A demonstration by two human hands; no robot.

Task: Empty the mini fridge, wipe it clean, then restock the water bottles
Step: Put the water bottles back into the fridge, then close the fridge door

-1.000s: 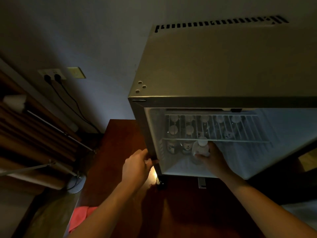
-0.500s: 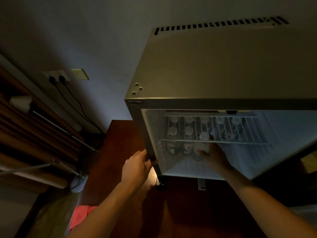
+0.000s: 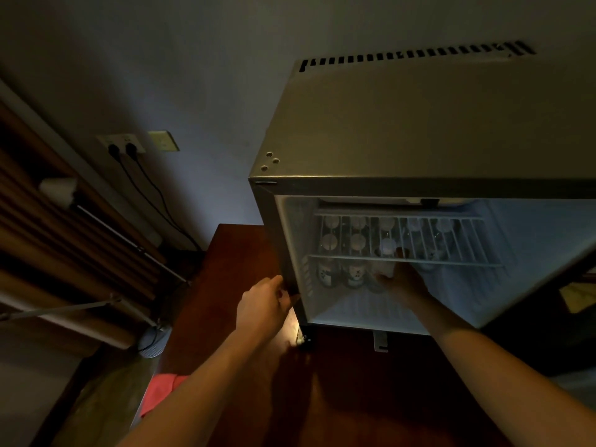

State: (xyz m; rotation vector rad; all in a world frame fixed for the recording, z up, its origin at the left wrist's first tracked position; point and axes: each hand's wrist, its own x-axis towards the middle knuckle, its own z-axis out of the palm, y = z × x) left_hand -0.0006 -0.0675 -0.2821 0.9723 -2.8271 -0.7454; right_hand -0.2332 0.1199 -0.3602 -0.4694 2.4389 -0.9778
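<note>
— So where's the right hand [image 3: 401,279]?
— Inside the mini fridge [image 3: 403,130], under its wire shelf [image 3: 403,260], fingers wrapped round a water bottle [image 3: 385,253] beside the other bottles [image 3: 343,253].
— And the left hand [image 3: 263,301]?
— Gripping the fridge's front left edge, above the wooden bench [image 3: 225,285].

- The left hand [image 3: 263,303] is showing bare, with no glove, ring or watch visible in the dim light.
- The right hand [image 3: 404,282] is likewise showing bare.
- Both forearms are showing uncovered right down to the bottom edge, with no sleeve appearing anywhere.
</note>
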